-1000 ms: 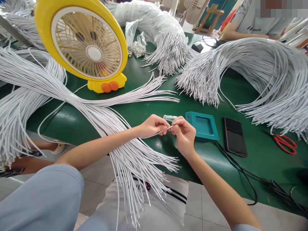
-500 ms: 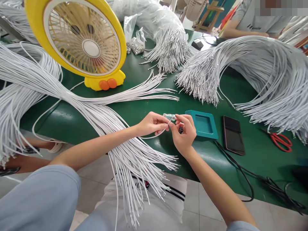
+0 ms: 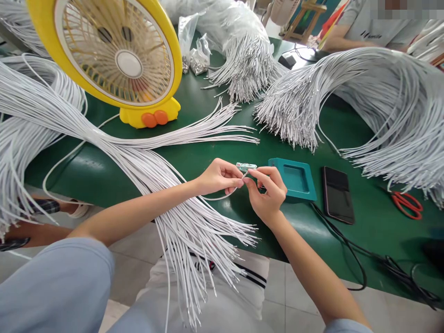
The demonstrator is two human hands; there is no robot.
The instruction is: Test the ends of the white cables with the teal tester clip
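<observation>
Near the front of the green table, my left hand (image 3: pixel 222 178) is closed on a thin white cable (image 3: pixel 222 198), pinching it close to its end. My right hand (image 3: pixel 266 187) meets it fingertip to fingertip, its thumb and forefinger closed around the same cable's end. Just beyond the fingertips lies a small pale, printed clip-like piece (image 3: pixel 246 166); its exact kind is unclear. A teal block with a square recess (image 3: pixel 296 179) sits right behind my right hand. Under my left forearm, a spread bundle of white cables (image 3: pixel 187 222) hangs over the table edge.
A yellow fan (image 3: pixel 152 115) stands at the left. Coiled cable bundles (image 3: pixel 347 69) fill the right and back. A phone (image 3: pixel 339 194), red-handled scissors (image 3: pixel 406 205) and black cords (image 3: pixel 347 240) lie at the right. Small plastic bags (image 3: pixel 200 58) stand behind; another person (image 3: pixel 374 30) sits opposite.
My right hand has shifted slightly right, and its forefinger has drawn back from the small clip-like piece. My left hand keeps its pinch. The view has moved a little.
</observation>
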